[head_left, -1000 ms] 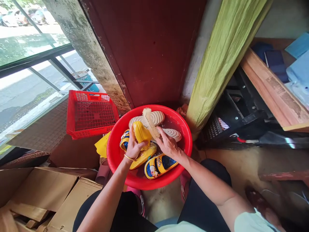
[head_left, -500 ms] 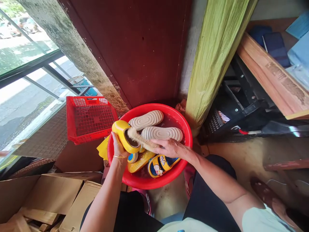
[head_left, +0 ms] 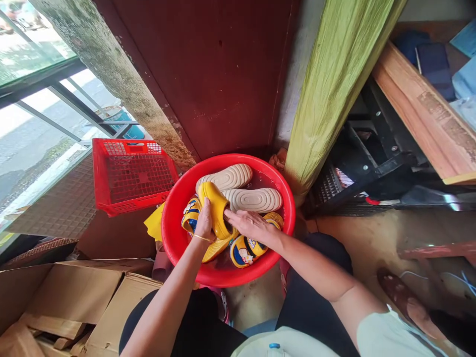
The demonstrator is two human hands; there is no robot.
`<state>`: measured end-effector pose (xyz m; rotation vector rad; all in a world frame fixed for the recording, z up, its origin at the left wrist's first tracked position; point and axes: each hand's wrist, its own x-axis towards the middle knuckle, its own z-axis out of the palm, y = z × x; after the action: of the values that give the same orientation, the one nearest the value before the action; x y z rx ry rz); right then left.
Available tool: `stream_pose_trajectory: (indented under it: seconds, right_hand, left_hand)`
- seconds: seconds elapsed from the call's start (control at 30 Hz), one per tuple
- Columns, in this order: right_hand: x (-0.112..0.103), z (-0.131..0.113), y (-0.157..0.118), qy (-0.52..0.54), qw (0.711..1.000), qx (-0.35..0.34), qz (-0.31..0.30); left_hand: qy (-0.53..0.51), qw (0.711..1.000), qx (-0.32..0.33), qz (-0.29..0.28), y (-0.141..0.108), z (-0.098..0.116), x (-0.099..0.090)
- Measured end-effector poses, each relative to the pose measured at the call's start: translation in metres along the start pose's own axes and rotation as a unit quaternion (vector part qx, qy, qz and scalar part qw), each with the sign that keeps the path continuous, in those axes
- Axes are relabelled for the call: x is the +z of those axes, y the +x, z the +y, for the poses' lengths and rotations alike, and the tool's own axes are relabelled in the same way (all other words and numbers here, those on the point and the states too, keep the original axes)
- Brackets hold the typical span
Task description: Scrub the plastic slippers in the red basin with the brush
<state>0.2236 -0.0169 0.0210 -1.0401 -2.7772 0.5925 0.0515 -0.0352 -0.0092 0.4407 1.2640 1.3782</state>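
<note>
A yellow slip-on clog [head_left: 212, 202] is tilted over the red basin [head_left: 171, 233], with my left hand [head_left: 204, 222] closed around its side. My right hand [head_left: 250, 224] reaches to the clog's opening, its fingertips partly inside. The scrubbing brush seen in that hand earlier is hidden by the clog and fingers. Two beige-soled shoes [head_left: 254, 199] lie sole up at the basin's far side. Near the front rests a yellow and navy slipper [head_left: 243, 254] with a cartoon figure. A similar strapped slipper [head_left: 190, 214] leans left of the clog. Dark, sudsy water surrounds them.
A red plastic crate [head_left: 137, 173] stands left of the basin. Cardboard boxes [head_left: 70, 292] fill the lower left. Behind are a maroon panel [head_left: 208, 79] and a green curtain [head_left: 327, 89]. At right are a wooden drawer [head_left: 427, 109] and someone's sandalled foot [head_left: 403, 292].
The clog has moved right and turned, its opening now facing right. My right hand has gone in against it, and the brush has passed out of sight. The strapped slipper at left is now uncovered.
</note>
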Motion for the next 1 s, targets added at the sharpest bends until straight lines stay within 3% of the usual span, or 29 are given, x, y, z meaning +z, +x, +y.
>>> stream_pose_trajectory:
  seconds: [0.1,0.27,0.4,0.53,0.67,0.83,1.0]
  right_hand:
    - [0.005,0.002,-0.017,0.007,0.998,-0.057,-0.010]
    - [0.012,0.000,-0.037,0.021,0.998,-0.062,-0.004]
    - [0.013,-0.006,-0.028,-0.028,1.000,-0.005,0.002]
    - [0.011,-0.006,-0.004,-0.037,0.996,0.076,0.005]
    - [0.010,0.006,0.008,0.002,0.998,0.067,-0.022]
    - [0.009,0.015,-0.003,0.068,0.996,-0.037,-0.046]
    - [-0.009,0.025,-0.022,0.043,0.997,-0.032,-0.056]
  left_hand:
    - [-0.025,0.997,-0.031,0.059,0.007,0.018,-0.015]
    - [-0.034,0.997,-0.037,0.060,0.011,0.032,-0.026]
    - [-0.049,0.994,-0.023,0.095,0.008,0.022,-0.010]
    - [-0.052,0.997,-0.029,0.043,-0.003,-0.003,0.014]
    - [-0.034,0.998,0.012,0.045,-0.006,-0.015,0.020]
    - [0.019,0.987,0.125,0.096,0.005,0.001,-0.003]
    - [0.063,0.975,0.201,0.071,0.013,0.013,-0.015]
